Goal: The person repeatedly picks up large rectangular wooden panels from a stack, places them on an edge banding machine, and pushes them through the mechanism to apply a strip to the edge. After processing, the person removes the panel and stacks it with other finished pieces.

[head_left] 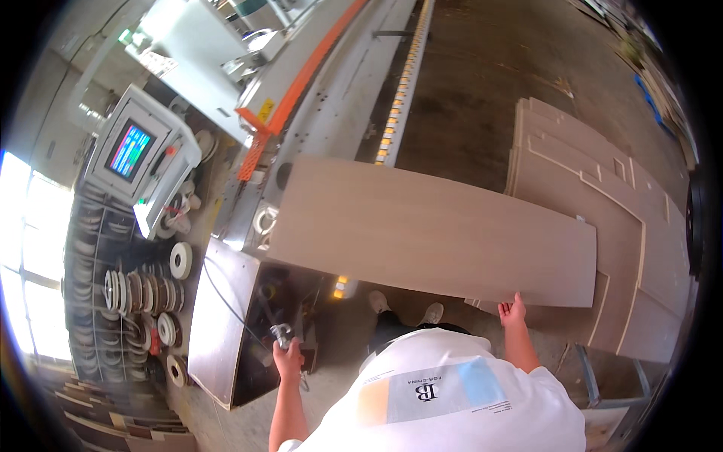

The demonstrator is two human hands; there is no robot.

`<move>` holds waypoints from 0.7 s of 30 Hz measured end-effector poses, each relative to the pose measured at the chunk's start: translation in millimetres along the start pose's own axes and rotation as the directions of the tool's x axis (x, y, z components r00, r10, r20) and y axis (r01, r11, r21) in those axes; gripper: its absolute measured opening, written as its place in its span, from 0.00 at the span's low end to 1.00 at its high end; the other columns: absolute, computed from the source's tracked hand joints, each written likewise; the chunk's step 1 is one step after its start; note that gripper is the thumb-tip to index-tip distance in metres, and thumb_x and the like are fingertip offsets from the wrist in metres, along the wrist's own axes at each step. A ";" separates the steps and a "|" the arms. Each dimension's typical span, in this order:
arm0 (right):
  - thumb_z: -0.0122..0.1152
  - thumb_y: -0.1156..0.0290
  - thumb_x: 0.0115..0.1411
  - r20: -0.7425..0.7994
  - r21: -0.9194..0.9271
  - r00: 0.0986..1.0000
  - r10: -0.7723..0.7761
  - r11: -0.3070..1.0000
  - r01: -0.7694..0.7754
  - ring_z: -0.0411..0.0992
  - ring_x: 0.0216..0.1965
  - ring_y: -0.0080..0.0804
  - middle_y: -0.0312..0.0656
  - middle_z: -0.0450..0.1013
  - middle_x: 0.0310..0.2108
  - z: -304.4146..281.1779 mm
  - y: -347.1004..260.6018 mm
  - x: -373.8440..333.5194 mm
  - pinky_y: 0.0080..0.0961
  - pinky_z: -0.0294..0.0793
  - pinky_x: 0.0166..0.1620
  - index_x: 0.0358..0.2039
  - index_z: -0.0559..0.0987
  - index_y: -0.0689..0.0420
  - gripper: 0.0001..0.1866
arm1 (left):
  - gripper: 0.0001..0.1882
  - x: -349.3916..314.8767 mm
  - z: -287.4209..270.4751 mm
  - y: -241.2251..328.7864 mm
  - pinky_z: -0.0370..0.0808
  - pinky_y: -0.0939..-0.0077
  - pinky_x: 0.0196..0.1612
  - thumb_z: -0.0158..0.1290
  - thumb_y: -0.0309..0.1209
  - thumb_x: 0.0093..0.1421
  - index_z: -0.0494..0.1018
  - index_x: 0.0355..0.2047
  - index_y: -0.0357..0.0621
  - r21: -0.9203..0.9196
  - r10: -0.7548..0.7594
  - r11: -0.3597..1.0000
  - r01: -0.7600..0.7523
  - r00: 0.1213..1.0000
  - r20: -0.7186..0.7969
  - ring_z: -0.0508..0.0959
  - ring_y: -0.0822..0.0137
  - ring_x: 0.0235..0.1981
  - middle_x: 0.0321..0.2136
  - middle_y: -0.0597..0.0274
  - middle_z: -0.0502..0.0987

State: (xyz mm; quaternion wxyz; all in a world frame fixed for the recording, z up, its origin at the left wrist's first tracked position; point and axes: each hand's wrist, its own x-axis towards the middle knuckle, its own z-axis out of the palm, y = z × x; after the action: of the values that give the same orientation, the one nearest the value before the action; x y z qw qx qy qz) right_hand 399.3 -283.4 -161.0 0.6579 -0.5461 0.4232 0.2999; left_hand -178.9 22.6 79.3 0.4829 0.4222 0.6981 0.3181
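Observation:
A long brown flat panel (429,233) spans from the edge banding machine (324,90) on the left to above a stack of similar panels on the right. My right hand (514,310) is at its near long edge, toward the right end, with the fingers curled at that edge; the underside is hidden. My left hand (288,357) is lower left, beside the metal cabinet (226,324). Its fingers are closed round a small shiny metal tool (282,333) whose exact kind I cannot make out. A thin dark cable runs down the cabinet toward it.
A control panel with a lit screen (131,151) stands left of the machine. Rolls of edge banding (143,292) sit on a rack below it. Stacked panels (580,173) lie to the right, near a metal frame (614,377). An orange guard (316,60) runs along the machine.

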 end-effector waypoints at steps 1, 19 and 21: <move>0.65 0.47 0.62 0.003 -0.021 1.000 0.009 1.000 -0.009 0.70 0.38 0.30 0.33 0.71 0.40 1.6 4.3 6.5 0.35 0.75 0.50 0.47 0.75 0.49 0.23 | 0.13 2.3 -1.9 6.7 0.68 0.71 0.17 0.60 0.32 0.62 0.66 0.35 0.44 0.315 -0.021 0.949 0.001 0.998 0.059 0.72 0.71 0.15 0.19 0.63 0.72; 0.50 0.33 0.62 0.039 -0.499 0.994 -0.103 0.860 0.108 0.74 0.47 0.31 0.36 0.70 0.56 47.3 44.6 -47.4 0.46 0.68 0.50 0.62 0.68 0.44 0.36 | 0.12 233.3 -158.1 174.6 0.72 0.56 0.42 0.64 0.39 0.54 0.78 0.35 0.50 0.952 0.707 -0.023 -0.307 0.668 0.233 0.76 0.55 0.36 0.30 0.58 0.78; 0.49 0.32 0.62 0.083 -0.531 0.993 -0.083 0.839 0.115 0.74 0.44 0.31 0.36 0.73 0.51 56.7 57.7 -51.4 0.47 0.68 0.49 0.59 0.71 0.44 0.35 | 0.12 284.6 -197.4 199.8 0.75 0.58 0.40 0.63 0.40 0.55 0.78 0.35 0.49 0.951 0.857 0.068 -0.301 0.505 0.099 0.78 0.55 0.39 0.33 0.60 0.80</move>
State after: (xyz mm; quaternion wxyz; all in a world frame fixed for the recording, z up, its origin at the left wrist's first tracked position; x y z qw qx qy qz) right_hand 339.1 -211.9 -139.8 0.5059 -0.7202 0.2753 0.3868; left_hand -358.9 358.8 199.4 -0.2122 0.7600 0.5934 0.1585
